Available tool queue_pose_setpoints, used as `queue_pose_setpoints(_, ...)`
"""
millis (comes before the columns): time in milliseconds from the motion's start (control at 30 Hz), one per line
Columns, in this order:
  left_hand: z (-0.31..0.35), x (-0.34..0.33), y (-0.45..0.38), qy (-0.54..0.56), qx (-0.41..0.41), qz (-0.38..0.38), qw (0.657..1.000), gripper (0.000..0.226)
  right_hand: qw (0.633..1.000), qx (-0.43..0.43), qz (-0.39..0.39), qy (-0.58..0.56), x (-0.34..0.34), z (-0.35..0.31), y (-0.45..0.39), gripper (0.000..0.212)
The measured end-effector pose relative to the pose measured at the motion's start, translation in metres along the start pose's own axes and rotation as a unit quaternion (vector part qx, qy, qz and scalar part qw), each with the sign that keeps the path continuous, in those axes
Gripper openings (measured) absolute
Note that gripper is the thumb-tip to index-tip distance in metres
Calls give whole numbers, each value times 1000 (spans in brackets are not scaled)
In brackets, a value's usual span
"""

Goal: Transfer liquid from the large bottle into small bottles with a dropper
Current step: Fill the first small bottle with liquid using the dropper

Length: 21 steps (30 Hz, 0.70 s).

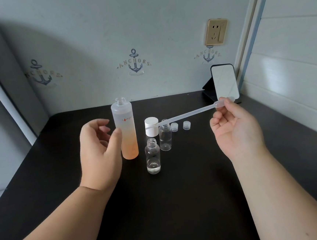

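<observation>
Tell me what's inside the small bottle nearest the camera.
The nearest small bottle, uncapped, holds a shallow layer of clear liquid at its bottom; the rest looks empty. The small bottle behind it looks empty, though the dropper crosses in front of its neck.

Large bottle [125,130]: tall frosted cylinder, orange tint deepening toward the base, red lettering on its side, neck uncapped, standing upright on the dark table [180,204]. Its white cap [151,126] stands just right of it.

Near small bottle [152,156]: clear, upright, open-necked, a shallow layer of clear liquid at the bottom. Far small bottle [165,136]: clear, upright, open, behind and slightly right of the first; looks dry.

Two small clear caps [174,127] [186,125] sit side by side right of the far bottle.

Dropper [184,115]: translucent plastic pipette, held aloft nearly level, bulb end at the right, tip pointing left over the white cap
</observation>
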<state>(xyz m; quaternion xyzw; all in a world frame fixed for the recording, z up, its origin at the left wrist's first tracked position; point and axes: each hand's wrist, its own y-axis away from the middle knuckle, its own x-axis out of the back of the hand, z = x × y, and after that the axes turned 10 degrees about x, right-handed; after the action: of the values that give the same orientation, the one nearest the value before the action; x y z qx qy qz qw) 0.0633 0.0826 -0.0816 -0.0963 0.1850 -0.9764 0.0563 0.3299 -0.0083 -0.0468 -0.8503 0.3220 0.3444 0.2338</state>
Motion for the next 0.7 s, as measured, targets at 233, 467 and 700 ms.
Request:
queue_pose_setpoints(233, -11, -11, -10, -98, 45, -141, 984, 52, 1000, -5, 8, 7, -1, 3, 1, 8)
queue_pose_setpoints(467, -8, -7, -7, -78, 28, -140, 987, 34, 1000, 9, 20, 0, -2, 1, 1, 10)
queue_pose_setpoints(700, 0, -5, -2, -104, 2, -146, 984, 40, 1000, 28, 15, 2, -1, -1, 1, 11)
